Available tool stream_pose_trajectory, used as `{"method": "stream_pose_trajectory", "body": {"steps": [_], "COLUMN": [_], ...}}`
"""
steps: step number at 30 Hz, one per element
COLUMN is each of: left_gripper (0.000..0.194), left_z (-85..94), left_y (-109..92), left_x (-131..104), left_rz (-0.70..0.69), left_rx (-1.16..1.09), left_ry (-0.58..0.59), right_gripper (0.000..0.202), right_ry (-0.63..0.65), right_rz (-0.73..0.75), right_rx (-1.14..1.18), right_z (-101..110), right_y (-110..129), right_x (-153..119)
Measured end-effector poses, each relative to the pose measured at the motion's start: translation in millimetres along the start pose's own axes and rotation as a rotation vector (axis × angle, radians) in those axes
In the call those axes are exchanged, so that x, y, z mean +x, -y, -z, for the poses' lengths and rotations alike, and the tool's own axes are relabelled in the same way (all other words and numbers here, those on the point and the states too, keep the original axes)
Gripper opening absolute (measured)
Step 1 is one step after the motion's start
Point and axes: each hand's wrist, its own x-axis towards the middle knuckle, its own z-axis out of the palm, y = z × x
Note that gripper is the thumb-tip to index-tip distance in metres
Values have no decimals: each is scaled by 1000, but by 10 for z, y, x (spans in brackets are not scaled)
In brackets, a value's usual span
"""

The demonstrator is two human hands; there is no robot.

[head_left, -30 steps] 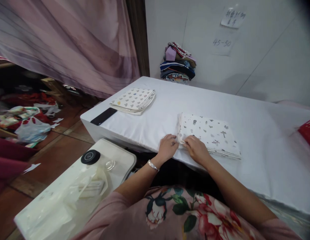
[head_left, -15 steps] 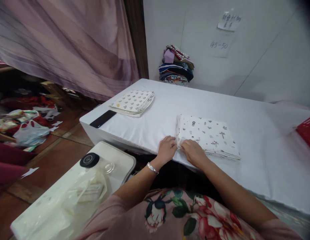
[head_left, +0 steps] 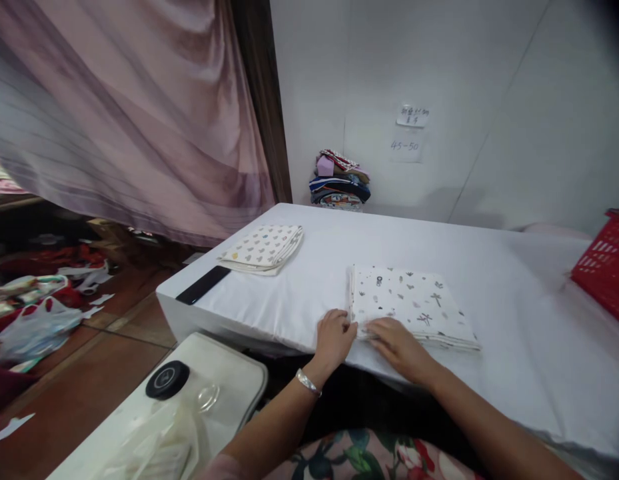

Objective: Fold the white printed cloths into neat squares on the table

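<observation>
A folded white cloth printed with small plants and figures lies flat on the white-covered table, near its front edge. At its near left corner, my left hand has its fingers curled, with the fingertips pinching the corner. My right hand rests along the near edge; its fingers are stretched out and fairly flat, with the fingertips on the cloth and the thumb below. Farther left lies a second folded cloth, white with a grey pattern. A black phone lies beside it at the table's left edge.
A small white stand at lower left holds a round black object and a clear plastic bag. Folded fabrics are piled beyond the white table. A red basket sits at right. A curtain hangs at left.
The view has tilted up, so everything sits lower and more of the red basket shows. My right hand's fingers have loosened and straightened; my left stays at the corner.
</observation>
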Motion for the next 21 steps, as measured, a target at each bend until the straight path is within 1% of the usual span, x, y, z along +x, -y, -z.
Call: {"method": "stream_pose_trajectory", "body": {"steps": [2,4,5,7,9,10,12,17,21], "left_gripper": [19,14,16,32,44,48,54,61,66], "left_z": [24,55,71,96,107,107,100,60,22], "left_y": [7,7,0,-31,-79,-104,-143,-172,-209], "left_x": [12,37,56,103,158,183,225,255,237], "left_rz": [4,27,55,131,193,214,237,247,194], "left_rx": [31,72,83,73,35,19,6,14,-35], "left_ry": [8,17,36,116,218,256,296,288,245], "right_gripper": [28,32,35,44,54,58,62,68,66], "right_ry": [-90,-175,-172,-111,-26,7,38,20,-88], "right_rz": [-120,-321,-445,-706,-944,-1030,-1126,-1201,-1230], "right_rx": [-34,-127,-179,-226,-185,-146,-70,49,228], "right_z": [167,342,426,574,680,714,744,745,779], "right_y": [-303,-679,-862,-1155,-1314,-1345,-1345,-1268,-1246], "right_x": [-158,-342,-437,-608,-726,-757,-770,-704,-716]}}
